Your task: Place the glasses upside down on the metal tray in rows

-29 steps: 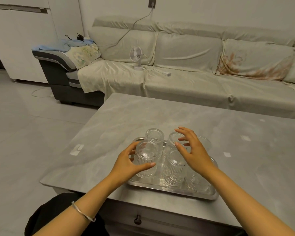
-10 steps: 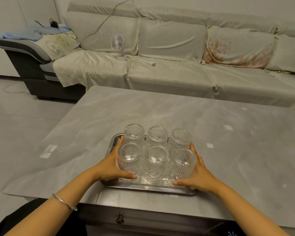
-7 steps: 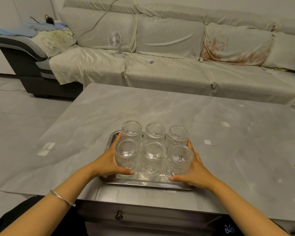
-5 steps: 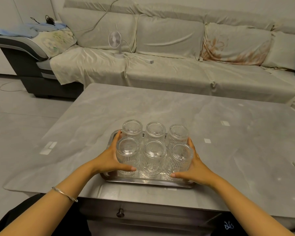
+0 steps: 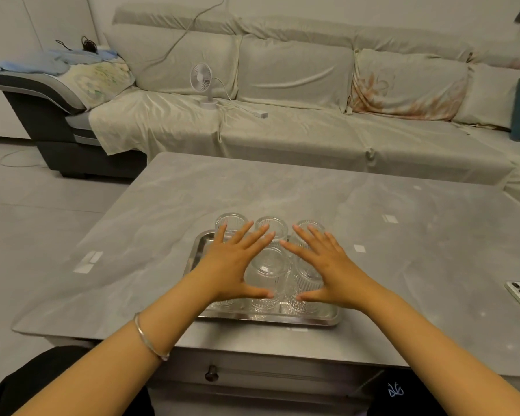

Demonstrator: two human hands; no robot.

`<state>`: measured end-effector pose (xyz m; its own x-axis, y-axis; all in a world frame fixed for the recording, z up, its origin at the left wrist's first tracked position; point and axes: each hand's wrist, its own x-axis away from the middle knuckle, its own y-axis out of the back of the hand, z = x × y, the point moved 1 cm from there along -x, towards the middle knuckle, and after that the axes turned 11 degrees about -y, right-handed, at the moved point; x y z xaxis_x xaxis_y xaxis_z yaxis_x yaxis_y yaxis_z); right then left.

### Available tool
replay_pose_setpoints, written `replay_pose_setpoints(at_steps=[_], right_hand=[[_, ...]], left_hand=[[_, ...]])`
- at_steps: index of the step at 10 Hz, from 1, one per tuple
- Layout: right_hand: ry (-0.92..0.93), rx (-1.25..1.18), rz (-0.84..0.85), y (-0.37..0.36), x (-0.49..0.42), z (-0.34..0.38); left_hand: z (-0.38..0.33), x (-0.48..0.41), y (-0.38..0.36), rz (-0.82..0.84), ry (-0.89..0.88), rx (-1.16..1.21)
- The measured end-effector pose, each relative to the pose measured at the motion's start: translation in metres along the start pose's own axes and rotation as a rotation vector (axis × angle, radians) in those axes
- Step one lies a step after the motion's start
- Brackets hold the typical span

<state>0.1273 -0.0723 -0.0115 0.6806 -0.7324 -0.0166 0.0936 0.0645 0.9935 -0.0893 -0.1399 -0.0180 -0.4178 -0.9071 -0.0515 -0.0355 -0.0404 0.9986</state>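
While fingers (image 5: 246,234) spread flat — gripping nothing | glasses (image 5: 267,270) beneath (upside down) | tray (image 5: 270,318) under them

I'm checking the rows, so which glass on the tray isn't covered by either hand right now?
The front-row middle glass, showing in the gap between the left hand and right hand. Hands overlap the other five on the metal tray.

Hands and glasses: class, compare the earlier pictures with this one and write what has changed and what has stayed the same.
Both hands left the sides of the glass cluster. The left hand and right hand now spread flat, fingers open, above the glasses, gripping nothing. Whether they touch the tops is unclear. The glasses remain upside down in two rows of three on the tray, which sits at the table's near edge as before.
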Motion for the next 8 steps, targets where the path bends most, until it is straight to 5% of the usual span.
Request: replay_pose_setpoints(at_steps=[8], right_hand=[[-0.022,0.023,0.036,-0.0090,0.0011,0.0025]], left_hand=[[-0.0025,-0.0028,-0.0104,0.002,0.049,0.022]])
